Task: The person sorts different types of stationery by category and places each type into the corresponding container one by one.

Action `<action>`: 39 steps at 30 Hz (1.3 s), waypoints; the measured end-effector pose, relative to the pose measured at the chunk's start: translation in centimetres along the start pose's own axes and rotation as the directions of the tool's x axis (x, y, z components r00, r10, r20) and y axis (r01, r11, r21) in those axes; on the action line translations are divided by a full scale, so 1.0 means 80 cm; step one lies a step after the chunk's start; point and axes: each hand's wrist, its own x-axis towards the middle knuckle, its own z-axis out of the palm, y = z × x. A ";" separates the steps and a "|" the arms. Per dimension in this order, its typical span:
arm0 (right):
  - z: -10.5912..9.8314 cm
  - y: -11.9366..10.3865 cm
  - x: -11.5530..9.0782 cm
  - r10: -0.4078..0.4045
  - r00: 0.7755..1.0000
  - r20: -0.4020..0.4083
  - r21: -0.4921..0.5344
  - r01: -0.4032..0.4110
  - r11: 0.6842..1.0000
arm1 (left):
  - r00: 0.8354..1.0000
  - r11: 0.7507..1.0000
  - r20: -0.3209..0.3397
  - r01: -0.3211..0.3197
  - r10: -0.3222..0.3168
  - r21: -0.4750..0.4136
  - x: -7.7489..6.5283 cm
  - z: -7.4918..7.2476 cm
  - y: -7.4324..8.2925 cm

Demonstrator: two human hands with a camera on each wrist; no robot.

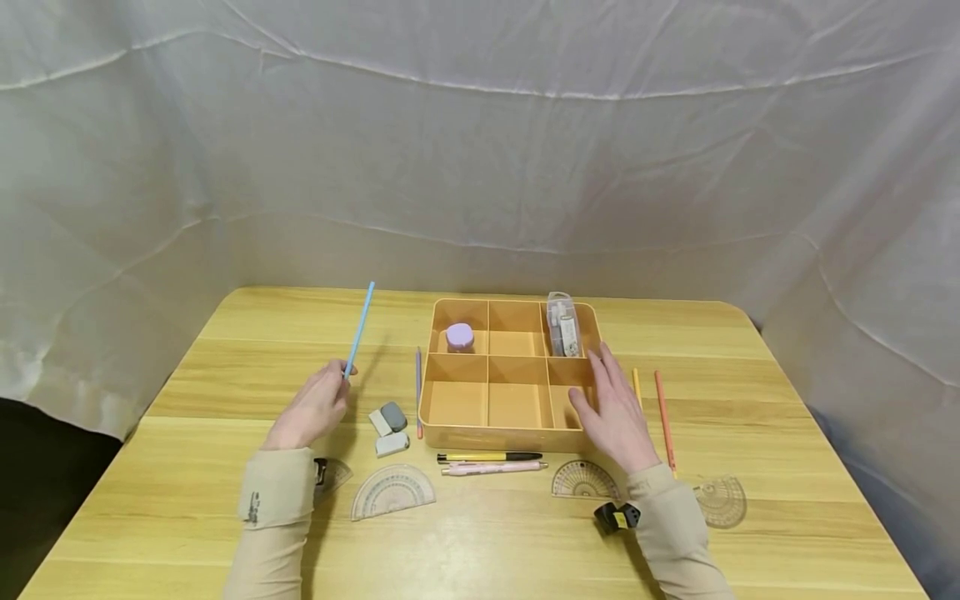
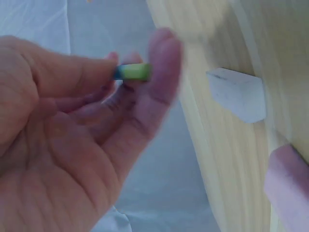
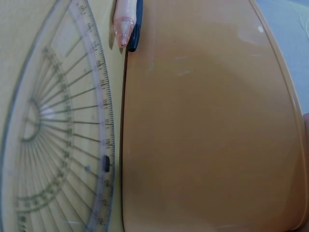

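My left hand (image 1: 315, 404) pinches a light blue pencil (image 1: 361, 323) near its lower end, which slants up over the left of the table. In the left wrist view the pencil's end (image 2: 135, 71) shows yellow-green between thumb and index finger. White and grey erasers (image 1: 393, 417) lie just right of that hand. At the right side of an orange divided box (image 1: 495, 439) is my right hand (image 1: 618, 417), fingers extended along the rim, thumb over the front right compartment. Inside the box are a lilac-lidded round container (image 1: 460, 337), back left, and a clear case (image 1: 563, 327), back right.
In front of the box lie a yellow-black pen (image 1: 487, 457), a pink pen (image 1: 495, 469) and several clear protractors (image 1: 393, 492). A purple pencil (image 1: 419, 392) lies along its left side. Right of my right hand lie a red pencil (image 1: 664, 421) and a yellow pencil (image 1: 637, 385).
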 end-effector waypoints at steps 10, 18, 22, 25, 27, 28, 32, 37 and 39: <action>-0.001 0.000 0.002 -0.004 1.000 0.002 0.002 0.004 1.000 | 0.990 0.999 -0.138 -0.035 0.030 -0.037 0.006 0.002 0.002; 0.000 0.002 0.003 -0.009 1.000 -0.006 0.003 0.009 1.000 | 0.949 0.995 -0.308 -0.041 0.067 0.092 0.012 0.005 0.014; 0.000 0.001 0.003 -0.008 1.000 -0.006 0.002 0.008 1.000 | 0.918 0.991 -0.386 -0.043 0.088 0.124 0.012 0.006 0.022; 0.000 0.001 0.003 -0.004 1.000 -0.001 0.003 0.004 1.000 | 0.897 0.989 -0.429 -0.051 0.106 0.138 0.012 0.007 0.026; -0.001 0.000 0.003 -0.001 1.000 0.004 0.005 0.001 1.000 | 0.879 0.986 -0.459 -0.061 0.128 0.157 0.011 0.008 0.028; -0.001 0.000 0.003 0.000 1.000 0.006 0.006 0.000 1.000 | 0.869 0.984 -0.475 -0.068 0.140 0.166 0.011 0.008 0.029; -0.001 -0.001 0.002 0.005 1.000 0.012 0.006 -0.005 1.000 | 0.830 0.975 -0.524 -0.098 0.192 0.202 0.011 0.010 0.033; -0.001 -0.001 0.001 0.009 1.000 0.016 0.004 -0.009 1.000 | 0.783 0.963 -0.567 -0.161 0.257 0.214 0.012 0.013 0.038; -0.001 -0.001 0.001 0.008 1.000 0.016 0.004 -0.008 1.000 | 0.766 0.959 -0.579 -0.185 0.279 0.216 0.013 0.014 0.042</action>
